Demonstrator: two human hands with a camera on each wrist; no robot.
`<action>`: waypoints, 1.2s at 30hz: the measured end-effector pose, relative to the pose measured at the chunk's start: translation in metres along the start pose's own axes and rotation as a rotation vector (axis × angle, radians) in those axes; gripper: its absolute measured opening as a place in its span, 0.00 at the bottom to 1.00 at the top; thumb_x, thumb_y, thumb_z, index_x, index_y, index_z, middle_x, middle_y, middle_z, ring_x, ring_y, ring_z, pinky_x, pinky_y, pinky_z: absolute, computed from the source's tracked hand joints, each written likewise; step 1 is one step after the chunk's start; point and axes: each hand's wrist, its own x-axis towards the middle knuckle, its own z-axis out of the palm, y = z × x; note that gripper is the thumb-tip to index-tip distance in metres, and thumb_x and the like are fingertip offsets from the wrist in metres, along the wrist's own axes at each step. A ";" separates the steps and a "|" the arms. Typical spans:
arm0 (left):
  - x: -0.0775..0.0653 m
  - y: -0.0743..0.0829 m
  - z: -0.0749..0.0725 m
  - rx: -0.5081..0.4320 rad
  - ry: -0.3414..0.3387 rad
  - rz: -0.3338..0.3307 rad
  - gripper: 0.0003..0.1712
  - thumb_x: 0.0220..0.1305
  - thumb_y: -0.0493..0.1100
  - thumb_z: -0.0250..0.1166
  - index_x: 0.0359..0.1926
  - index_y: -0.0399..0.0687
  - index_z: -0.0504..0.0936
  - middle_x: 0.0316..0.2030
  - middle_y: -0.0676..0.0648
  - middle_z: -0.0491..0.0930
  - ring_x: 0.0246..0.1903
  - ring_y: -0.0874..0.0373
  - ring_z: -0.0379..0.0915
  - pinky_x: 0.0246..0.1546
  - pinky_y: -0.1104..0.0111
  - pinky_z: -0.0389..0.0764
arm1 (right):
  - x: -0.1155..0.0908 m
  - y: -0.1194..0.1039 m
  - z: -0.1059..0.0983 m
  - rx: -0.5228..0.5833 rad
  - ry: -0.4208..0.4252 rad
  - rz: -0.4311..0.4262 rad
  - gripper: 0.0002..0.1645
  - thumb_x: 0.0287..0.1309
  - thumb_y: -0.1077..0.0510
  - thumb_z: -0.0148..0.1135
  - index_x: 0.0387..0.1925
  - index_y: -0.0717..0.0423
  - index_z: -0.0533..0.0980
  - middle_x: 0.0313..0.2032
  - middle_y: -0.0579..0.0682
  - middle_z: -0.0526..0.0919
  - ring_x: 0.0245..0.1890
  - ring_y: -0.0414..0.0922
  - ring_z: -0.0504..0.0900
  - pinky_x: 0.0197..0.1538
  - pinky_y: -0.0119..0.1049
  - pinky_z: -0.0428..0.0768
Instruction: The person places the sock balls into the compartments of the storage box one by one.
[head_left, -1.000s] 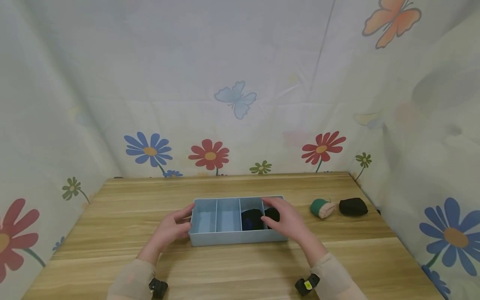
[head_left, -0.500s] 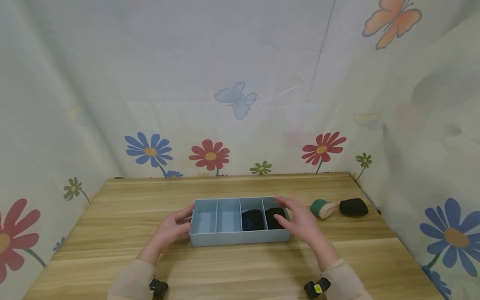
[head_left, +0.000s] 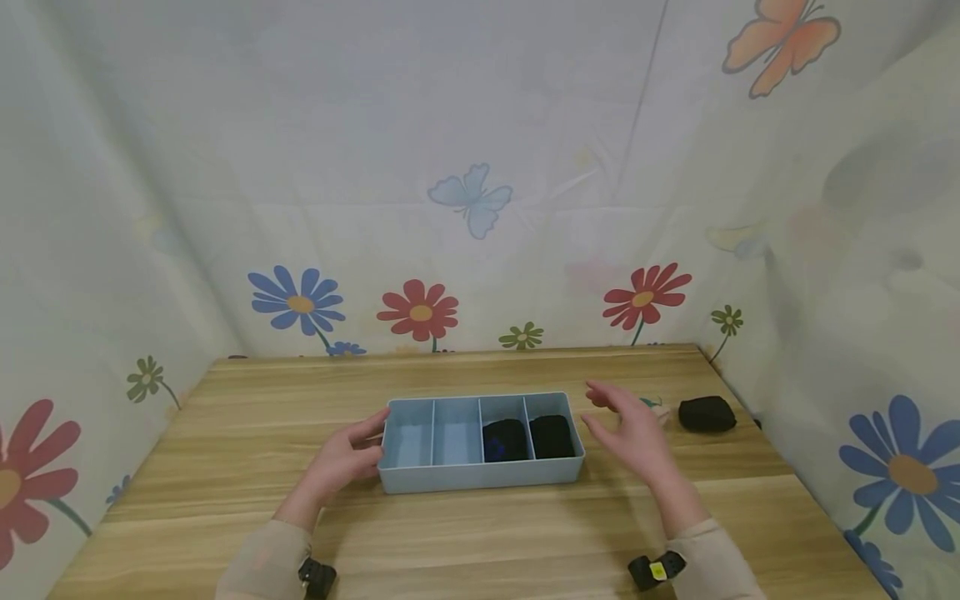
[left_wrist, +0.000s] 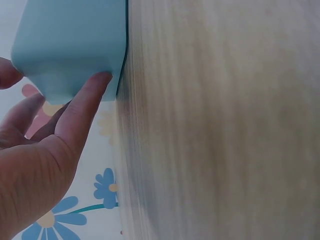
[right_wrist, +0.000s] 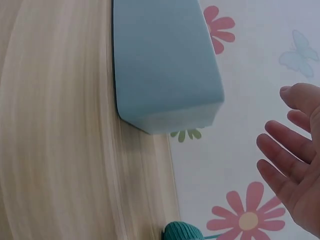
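Judged half done. Blue box (head_left: pixel 480 477) on tabletop (head_left: pixel 480 546): black bundles (head_left: pixel 552 437) fill two 3-o'clock compartments (head_left: pixel 542 406); 9-o'clock pair (head_left: pixel 455 433) vacant. Outstanding, apparently: green bundle (right_wrist: pixel 183 231), loose black bundle (head_left: pixel 707 414), toward 3 o'clock. Left hand (head_left: pixel 342 451), fingers extended, touches box; right hand (head_left: pixel 632 433) wide, holding nothing.

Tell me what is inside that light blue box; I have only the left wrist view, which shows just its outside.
Observer: Of four compartments in the box, the third from the left holds one black bundle and the fourth holds a second black bundle.
Operator: Report where the right grip is.
Observer: The right grip is just beyond the box's right end, not touching it and holding nothing.
Operator: Point out any such bundle outside the box.
Observer: A third black bundle lies on the wooden table, to the right of the right grip.
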 end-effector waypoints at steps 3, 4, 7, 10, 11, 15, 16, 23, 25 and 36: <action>0.000 0.000 0.000 0.013 0.001 -0.002 0.40 0.60 0.32 0.59 0.75 0.44 0.61 0.70 0.31 0.61 0.64 0.36 0.65 0.49 0.55 0.81 | -0.001 0.005 -0.004 -0.009 0.026 0.002 0.32 0.51 0.65 0.74 0.59 0.62 0.75 0.46 0.57 0.85 0.46 0.54 0.82 0.49 0.54 0.81; 0.000 -0.001 0.000 0.016 0.007 -0.007 0.40 0.60 0.33 0.59 0.75 0.44 0.61 0.70 0.31 0.61 0.64 0.36 0.65 0.49 0.56 0.81 | -0.002 0.007 -0.006 -0.010 0.029 0.011 0.32 0.51 0.65 0.73 0.60 0.62 0.75 0.46 0.57 0.84 0.46 0.54 0.82 0.49 0.54 0.81; 0.001 -0.002 0.001 0.025 0.011 -0.013 0.40 0.60 0.33 0.59 0.75 0.44 0.61 0.70 0.32 0.62 0.64 0.36 0.65 0.49 0.56 0.81 | -0.003 0.011 -0.011 -0.031 0.026 0.057 0.32 0.53 0.63 0.72 0.60 0.62 0.74 0.47 0.58 0.84 0.48 0.55 0.82 0.50 0.55 0.80; 0.001 -0.002 0.001 0.022 0.021 -0.020 0.40 0.59 0.33 0.59 0.74 0.45 0.62 0.70 0.33 0.63 0.64 0.37 0.66 0.49 0.57 0.81 | -0.004 0.016 -0.015 -0.047 0.021 0.103 0.32 0.55 0.61 0.72 0.61 0.61 0.74 0.49 0.59 0.83 0.50 0.56 0.81 0.53 0.56 0.77; 0.001 -0.002 0.001 0.022 0.017 -0.016 0.40 0.59 0.33 0.59 0.74 0.45 0.62 0.70 0.32 0.62 0.64 0.37 0.66 0.49 0.57 0.81 | -0.005 0.018 -0.017 -0.052 0.023 0.114 0.32 0.55 0.60 0.72 0.62 0.61 0.73 0.50 0.59 0.83 0.50 0.56 0.81 0.54 0.57 0.76; 0.000 -0.001 0.001 0.016 0.009 -0.005 0.40 0.60 0.33 0.59 0.74 0.45 0.61 0.70 0.32 0.62 0.64 0.36 0.65 0.49 0.57 0.81 | -0.006 0.026 -0.022 -0.073 0.049 0.127 0.33 0.55 0.61 0.71 0.62 0.61 0.73 0.49 0.60 0.83 0.50 0.57 0.80 0.54 0.58 0.75; 0.000 -0.001 0.001 0.015 0.006 -0.004 0.40 0.60 0.32 0.59 0.75 0.44 0.61 0.70 0.32 0.61 0.64 0.36 0.65 0.49 0.56 0.81 | -0.006 0.028 -0.023 -0.077 0.060 0.125 0.32 0.55 0.62 0.71 0.62 0.61 0.73 0.49 0.60 0.83 0.50 0.57 0.80 0.54 0.58 0.75; 0.002 -0.001 0.000 0.014 0.000 -0.019 0.39 0.62 0.32 0.59 0.75 0.44 0.61 0.71 0.33 0.59 0.65 0.36 0.65 0.50 0.55 0.81 | -0.009 0.040 -0.028 -0.077 0.101 0.128 0.32 0.54 0.65 0.70 0.61 0.62 0.73 0.49 0.62 0.82 0.49 0.59 0.81 0.51 0.57 0.77; 0.002 -0.001 0.000 0.020 0.000 -0.017 0.40 0.62 0.32 0.59 0.75 0.44 0.61 0.71 0.32 0.60 0.65 0.36 0.65 0.50 0.55 0.81 | -0.010 0.043 -0.030 -0.068 0.103 0.136 0.32 0.54 0.65 0.70 0.62 0.63 0.73 0.50 0.63 0.82 0.50 0.60 0.80 0.52 0.58 0.77; 0.000 0.001 -0.001 0.003 -0.017 -0.003 0.40 0.62 0.32 0.59 0.75 0.43 0.60 0.71 0.31 0.59 0.65 0.35 0.64 0.50 0.55 0.81 | -0.013 0.060 -0.033 -0.084 0.091 0.157 0.34 0.56 0.63 0.70 0.63 0.66 0.70 0.53 0.66 0.79 0.53 0.63 0.75 0.53 0.61 0.73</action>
